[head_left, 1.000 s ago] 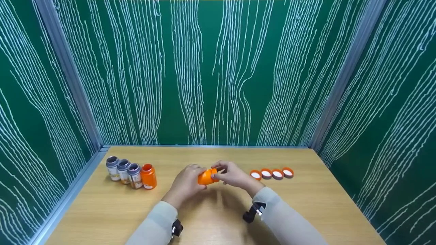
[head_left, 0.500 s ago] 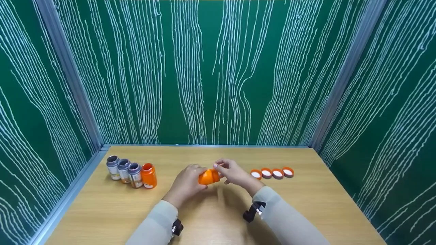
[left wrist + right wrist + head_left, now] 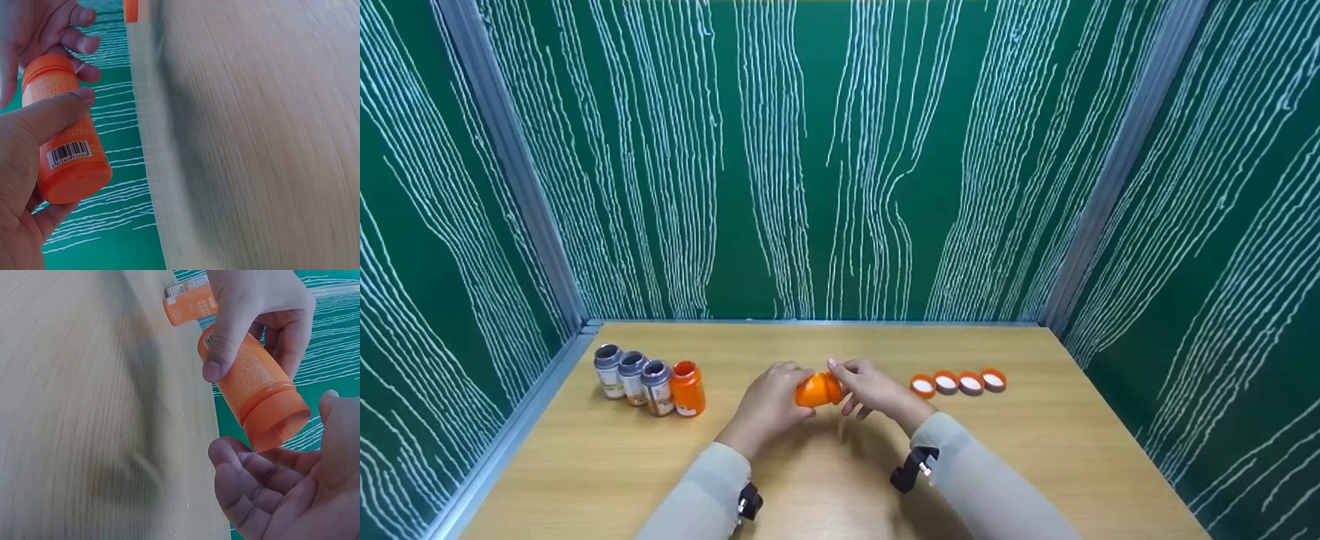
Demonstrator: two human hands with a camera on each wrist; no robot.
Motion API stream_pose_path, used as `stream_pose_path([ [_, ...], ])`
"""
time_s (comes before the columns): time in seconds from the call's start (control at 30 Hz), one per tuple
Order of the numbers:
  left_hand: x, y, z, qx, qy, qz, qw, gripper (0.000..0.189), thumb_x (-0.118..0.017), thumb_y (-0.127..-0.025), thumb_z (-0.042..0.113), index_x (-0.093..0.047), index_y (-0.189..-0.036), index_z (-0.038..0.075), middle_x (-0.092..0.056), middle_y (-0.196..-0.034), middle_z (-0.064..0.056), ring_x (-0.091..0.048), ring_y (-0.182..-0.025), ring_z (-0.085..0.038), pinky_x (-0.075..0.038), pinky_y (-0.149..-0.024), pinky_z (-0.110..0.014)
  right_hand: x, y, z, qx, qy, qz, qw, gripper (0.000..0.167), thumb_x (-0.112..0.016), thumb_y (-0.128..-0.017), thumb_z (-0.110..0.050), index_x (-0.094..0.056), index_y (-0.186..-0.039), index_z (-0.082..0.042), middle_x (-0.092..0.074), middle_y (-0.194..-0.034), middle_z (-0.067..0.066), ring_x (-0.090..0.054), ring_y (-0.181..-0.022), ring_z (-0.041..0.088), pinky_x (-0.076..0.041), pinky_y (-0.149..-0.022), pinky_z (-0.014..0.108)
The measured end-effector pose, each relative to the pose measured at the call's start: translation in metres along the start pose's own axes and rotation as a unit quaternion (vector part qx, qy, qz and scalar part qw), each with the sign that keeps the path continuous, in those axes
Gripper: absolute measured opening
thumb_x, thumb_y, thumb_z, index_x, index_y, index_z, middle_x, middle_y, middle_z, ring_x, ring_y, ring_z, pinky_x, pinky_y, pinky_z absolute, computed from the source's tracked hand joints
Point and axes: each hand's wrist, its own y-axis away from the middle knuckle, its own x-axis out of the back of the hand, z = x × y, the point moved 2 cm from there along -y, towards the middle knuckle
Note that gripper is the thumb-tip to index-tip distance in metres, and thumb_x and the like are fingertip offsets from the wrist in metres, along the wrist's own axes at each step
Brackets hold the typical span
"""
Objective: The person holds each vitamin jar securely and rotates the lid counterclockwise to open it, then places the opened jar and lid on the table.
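My left hand (image 3: 765,405) grips an orange pill bottle (image 3: 812,391) above the middle of the table, thumb on one side and fingers on the other. The bottle lies tilted, its barcode end to the left. Its orange cap (image 3: 275,419) is on and points at my right hand (image 3: 877,390). In the right wrist view, my right hand's loosely bent fingers (image 3: 242,486) and its thumb stand spread about the cap without pinching it. Whether a fingertip touches the cap is hard to tell.
On the left stand several lidless bottles in a row: grey ones (image 3: 658,388) and an orange one (image 3: 688,390). Several caps (image 3: 970,384) lie to the right, white insides up. Green walls (image 3: 840,225) with white lines enclose the wooden table (image 3: 1035,450).
My right hand's fingers have loosened from around the cap and spread apart, and that hand has turned slightly. My left hand keeps its grip on the bottle, almost in place.
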Motion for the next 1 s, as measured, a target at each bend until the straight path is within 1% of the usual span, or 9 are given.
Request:
stream_pose_path([
  [0.1, -0.0015, -0.0001, 0.0, -0.008, -0.003, 0.002, 1.0, 0.057, -0.099, -0.09, 0.019, -0.079, -0.143, 0.015, -0.076, -0.137, -0.007, -0.071, -0.12, -0.026, -0.064, -0.115, -0.046, -0.0009, -0.0008, 0.0008, 0.008, 0.006, -0.005, 0.9999, 0.07, -0.054, -0.113, -0.07, -0.072, -0.137, -0.006, -0.076, -0.106, 0.011, -0.075, -0.078, 0.022, -0.066, -0.067, 0.032],
  [0.17, -0.0028, -0.0004, -0.0001, -0.014, -0.007, 0.003, 0.9999, 0.056, -0.099, -0.09, 0.019, -0.079, -0.142, 0.013, -0.076, -0.136, -0.008, -0.071, -0.12, -0.027, -0.064, -0.114, -0.047, -0.0012, -0.0016, 0.0015, 0.015, 0.008, -0.006, 0.9998, 0.059, -0.058, -0.115, -0.062, -0.075, -0.13, -0.007, -0.076, -0.104, 0.011, -0.074, -0.076, 0.021, -0.063, -0.064, 0.028],
  [0.27, -0.0044, -0.0006, -0.0008, -0.02, -0.01, 0.004, 0.9997, 0.056, -0.1, -0.09, 0.018, -0.079, -0.142, 0.013, -0.077, -0.134, -0.008, -0.071, -0.118, -0.026, -0.064, -0.114, -0.046, -0.0016, -0.0017, 0.0018, 0.02, 0.009, -0.005, 0.9997, 0.044, -0.064, -0.115, -0.048, -0.075, -0.13, -0.008, -0.077, -0.106, 0.01, -0.074, -0.079, 0.023, -0.063, -0.064, 0.027],
  [0.33, -0.0052, -0.0004, -0.0015, -0.024, -0.012, 0.004, 0.9996, 0.056, -0.1, -0.089, 0.018, -0.079, -0.141, 0.013, -0.077, -0.132, -0.008, -0.071, -0.117, -0.026, -0.064, -0.114, -0.045, -0.0016, -0.0015, 0.0015, 0.022, 0.009, -0.005, 0.9997, 0.038, -0.067, -0.114, -0.04, -0.074, -0.133, -0.008, -0.077, -0.11, 0.011, -0.075, -0.086, 0.027, -0.064, -0.067, 0.028],
  [0.4, -0.0055, -0.0001, -0.002, -0.022, -0.012, 0.004, 0.9997, 0.057, -0.1, -0.089, 0.018, -0.08, -0.141, 0.014, -0.077, -0.132, -0.007, -0.071, -0.117, -0.025, -0.064, -0.114, -0.045, -0.0014, -0.0008, 0.0007, 0.028, 0.01, -0.006, 0.9995, 0.036, -0.07, -0.112, -0.036, -0.073, -0.137, -0.009, -0.077, -0.115, 0.011, -0.074, -0.094, 0.03, -0.065, -0.071, 0.03],
  [0.5, -0.0056, 0.0, -0.0024, -0.017, -0.009, 0.003, 0.9998, 0.058, -0.1, -0.089, 0.018, -0.079, -0.142, 0.014, -0.077, -0.132, -0.006, -0.071, -0.117, -0.024, -0.064, -0.115, -0.045, -0.0004, -0.0002, -0.0005, 0.041, 0.019, -0.006, 0.999, 0.036, -0.073, -0.109, -0.031, -0.073, -0.139, -0.011, -0.077, -0.124, 0.013, -0.073, -0.101, 0.03, -0.067, -0.078, 0.034],
  [0.63, -0.0058, -0.0004, -0.0024, -0.014, -0.003, 0.002, 0.9999, 0.057, -0.1, -0.089, 0.018, -0.079, -0.143, 0.015, -0.077, -0.132, -0.006, -0.07, -0.117, -0.024, -0.064, -0.115, -0.044, 0.0021, 0.0013, -0.0019, 0.06, 0.027, -0.006, 0.9978, 0.037, -0.078, -0.104, -0.025, -0.073, -0.138, -0.011, -0.074, -0.136, 0.016, -0.073, -0.103, 0.025, -0.068, -0.084, 0.038],
  [0.83, -0.0058, 0.0008, -0.0021, -0.019, 0.002, 0.005, 0.9998, 0.056, -0.1, -0.09, 0.02, -0.08, -0.142, 0.014, -0.077, -0.133, -0.007, -0.07, -0.118, -0.024, -0.064, -0.114, -0.045, 0.0038, 0.0007, -0.0005, 0.083, 0.034, -0.001, 0.9959, 0.039, -0.083, -0.1, -0.019, -0.074, -0.137, -0.011, -0.073, -0.14, 0.016, -0.073, -0.104, 0.025, -0.066, -0.086, 0.035],
  [1.0, -0.0059, 0.0002, -0.0018, -0.015, 0.004, 0.007, 0.9999, 0.058, -0.1, -0.09, 0.021, -0.079, -0.143, 0.014, -0.076, -0.135, -0.007, -0.071, -0.12, -0.025, -0.064, -0.114, -0.046, 0.0042, 0.0003, 0.0021, 0.094, 0.029, 0.009, 0.9951, 0.047, -0.084, -0.1, -0.02, -0.071, -0.143, -0.009, -0.073, -0.143, 0.017, -0.074, -0.106, 0.028, -0.064, -0.083, 0.031],
])
